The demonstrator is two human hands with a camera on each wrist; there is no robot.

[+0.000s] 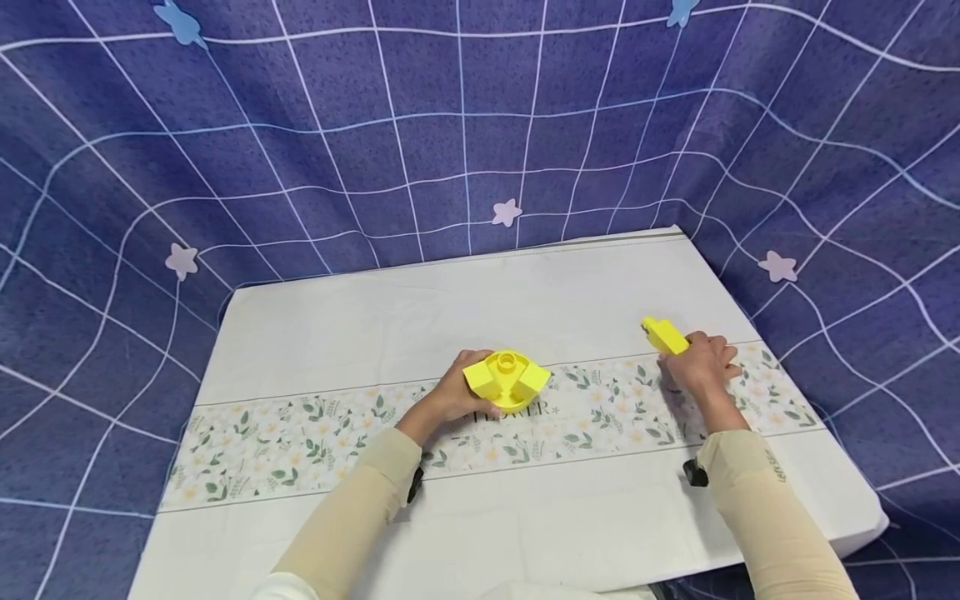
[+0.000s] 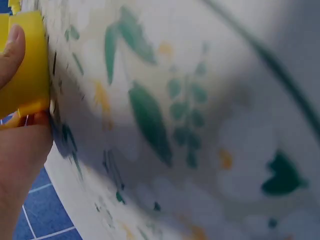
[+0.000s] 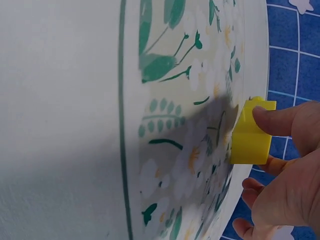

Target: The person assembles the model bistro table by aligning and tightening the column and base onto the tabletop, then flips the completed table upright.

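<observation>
My left hand (image 1: 454, 393) grips a yellow plastic piece (image 1: 510, 402) near the middle of the table. This piece has a rounded base, a round socket at its far side and two angled block-shaped arms. In the left wrist view, the thumb lies along the curved side of the yellow piece (image 2: 34, 70). Over at the right, my right hand (image 1: 702, 367) holds a smaller yellow block (image 1: 666, 336) with a knob at its far end. The right wrist view shows the thumb on one face of this yellow block (image 3: 251, 142), with a finger behind it.
A white tablecloth (image 1: 465, 317) with a floral band (image 1: 300, 437) covers the table. Lettering on the band is partly hidden by the left hand and its piece. Blue grid-patterned curtains (image 1: 420, 150) stand along the back and both sides. Each wrist carries a dark device.
</observation>
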